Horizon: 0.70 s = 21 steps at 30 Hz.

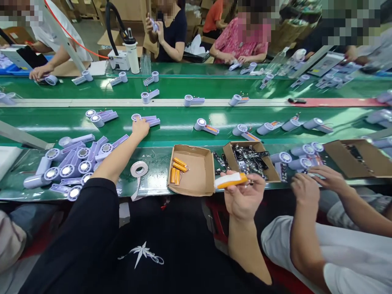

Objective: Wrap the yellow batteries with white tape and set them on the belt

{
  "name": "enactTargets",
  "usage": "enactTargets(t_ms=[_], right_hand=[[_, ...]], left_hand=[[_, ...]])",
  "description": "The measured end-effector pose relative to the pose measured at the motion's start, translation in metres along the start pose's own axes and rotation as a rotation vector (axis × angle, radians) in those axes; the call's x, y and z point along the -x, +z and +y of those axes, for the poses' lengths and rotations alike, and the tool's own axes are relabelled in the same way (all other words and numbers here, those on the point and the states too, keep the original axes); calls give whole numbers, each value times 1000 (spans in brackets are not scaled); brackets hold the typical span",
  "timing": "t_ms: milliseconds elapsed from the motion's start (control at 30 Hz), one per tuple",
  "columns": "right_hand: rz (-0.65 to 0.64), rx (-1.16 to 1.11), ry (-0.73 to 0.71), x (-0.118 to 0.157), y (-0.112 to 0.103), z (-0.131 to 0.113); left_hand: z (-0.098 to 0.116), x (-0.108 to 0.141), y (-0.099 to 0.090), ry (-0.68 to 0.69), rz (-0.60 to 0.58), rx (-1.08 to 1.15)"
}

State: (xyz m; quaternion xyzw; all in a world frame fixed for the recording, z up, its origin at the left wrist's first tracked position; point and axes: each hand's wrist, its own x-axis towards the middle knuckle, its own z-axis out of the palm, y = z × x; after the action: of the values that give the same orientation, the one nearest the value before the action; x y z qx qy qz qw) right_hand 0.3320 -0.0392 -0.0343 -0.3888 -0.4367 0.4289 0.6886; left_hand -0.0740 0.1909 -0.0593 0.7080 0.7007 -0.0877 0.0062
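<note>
My left hand reaches out over the green belt, its fingers closed on a light purple handheld fan body with an open handle. In my right hand, raised near the bench edge, is an orange battery with a white strip along its top. Below and between my hands stands a shallow cardboard box holding several orange batteries. A roll of white tape lies left of that box, its loose end hanging toward me.
Many purple fan bodies are heaped at the left. A box of black circuit boards stands to the right, beside a co-worker's hands. More fan bodies lie along the conveyor belt. People sit across the line.
</note>
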Motion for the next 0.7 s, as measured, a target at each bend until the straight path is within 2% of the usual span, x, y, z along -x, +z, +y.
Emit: enactTargets(t_ms=[67, 167, 267, 367, 533, 700], right_hand=[[-13, 46, 37, 7, -12, 5], [-42, 70, 128, 11, -25, 20], [-106, 47, 186, 0, -16, 33], [-215, 28, 211, -24, 16, 41], [-510, 30, 199, -82, 88, 56], [-680, 191, 214, -141, 138, 100]], left_hand=[[-3, -3, 4, 52, -20, 14], [-3, 6, 10, 182, -44, 48], [3, 13, 15, 278, -85, 81], [13, 8, 19, 294, -120, 97], [28, -9, 19, 268, -174, 92], [31, -13, 16, 272, -197, 121]])
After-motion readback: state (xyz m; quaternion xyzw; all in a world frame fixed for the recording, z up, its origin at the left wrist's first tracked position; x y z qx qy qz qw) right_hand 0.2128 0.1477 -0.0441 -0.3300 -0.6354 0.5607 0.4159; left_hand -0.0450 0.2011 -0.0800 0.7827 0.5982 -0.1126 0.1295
